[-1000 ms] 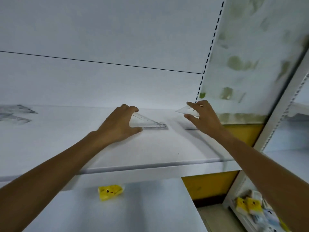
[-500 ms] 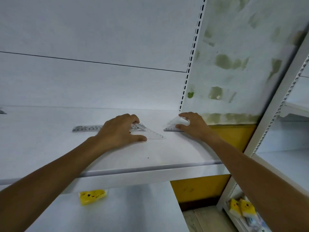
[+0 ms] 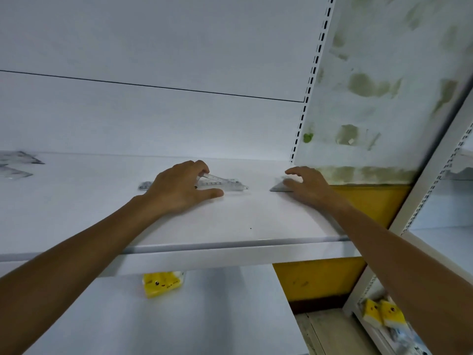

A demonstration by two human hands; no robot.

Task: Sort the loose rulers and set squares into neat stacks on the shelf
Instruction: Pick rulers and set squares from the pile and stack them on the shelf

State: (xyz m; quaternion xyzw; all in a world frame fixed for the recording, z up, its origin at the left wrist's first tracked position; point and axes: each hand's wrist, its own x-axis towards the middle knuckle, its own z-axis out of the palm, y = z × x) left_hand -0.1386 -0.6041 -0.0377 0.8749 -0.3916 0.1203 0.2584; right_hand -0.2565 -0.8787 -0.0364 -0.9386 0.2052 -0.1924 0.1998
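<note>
- A person reaches both bare arms up to a white shelf [image 3: 230, 221] in a shop-style rack, head view.
- The left hand [image 3: 179, 188] sits mid-shelf, its fingers curled over the near corner of a clear set square [image 3: 222, 181], thumb stretched flat on the shelf beside it.
- That set square lies flat, its long edge running right from the hand; a ruler [image 3: 145, 186] lies under or just behind it, one end poking out to the left of the hand.
- The right hand [image 3: 307, 187] rests near the shelf's right end, fingers loosely spread and gripping nothing, over a small set square [image 3: 277, 187] that lies flat by the side panel. Whether the fingertips touch it cannot be told.
- The two set squares lie apart, with bare shelf between them.
- More loose set squares [image 3: 18, 163] lie at the far left of the same shelf.
- A yellow packet [image 3: 162, 284] sits on the shelf below.
</note>
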